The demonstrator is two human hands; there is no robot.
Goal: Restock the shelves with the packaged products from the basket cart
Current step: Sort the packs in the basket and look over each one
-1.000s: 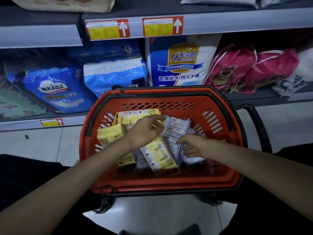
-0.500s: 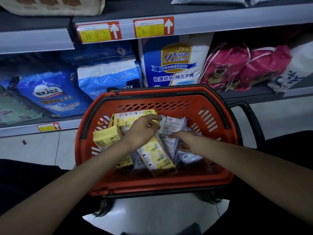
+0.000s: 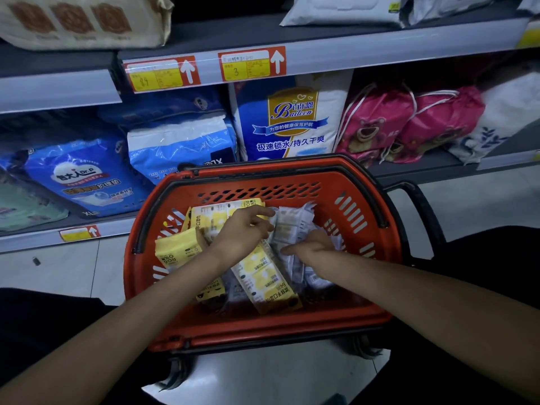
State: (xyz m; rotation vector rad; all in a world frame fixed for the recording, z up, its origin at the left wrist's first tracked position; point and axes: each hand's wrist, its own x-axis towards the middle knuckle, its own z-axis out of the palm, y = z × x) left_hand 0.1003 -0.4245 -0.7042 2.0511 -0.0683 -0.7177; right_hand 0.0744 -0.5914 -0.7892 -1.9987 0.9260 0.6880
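Landmark: red basket cart (image 3: 263, 328), which is standing on the tiled floor (image 3: 263, 375) in front of the shelving.
Cart handle: a black handle (image 3: 420, 206) is sticking out at the cart's right side.
Task items: wet-wipe packs are lying loose inside the cart, yellow ones toward its left and middle, grey-white ones toward its right.
Far yellow pack (image 3: 216, 213): it is leaning against the cart's far wall, partly under the left hand.
Left yellow pack (image 3: 178, 249): it is resting against the cart's left wall, beside the left forearm.
Centre yellow pack (image 3: 263, 279): it is lying tilted in the cart's middle, between the two forearms.
Grey-white packs (image 3: 292, 226): they are piling up in the cart's far right part.
Left hand (image 3: 242, 232): it is reaching into the cart, with fingers and thumb curling round the right edge of the far yellow pack, gripping it.
Right hand (image 3: 312, 249): it is lying palm down on the grey-white packs, fingers pointing toward the cart's left; I cannot tell whether it is gripping one.
Lower shelf (image 3: 423, 168): it is running behind the cart and carrying a blue Dr.P pad pack (image 3: 79, 176), a Baileen pack (image 3: 289, 121) and pink bear drawstring bags (image 3: 374, 124).
Upper shelf (image 3: 380, 45): it is sitting above the cart, and yellow price tags (image 3: 251, 64) with white arrows are showing on its front edge.
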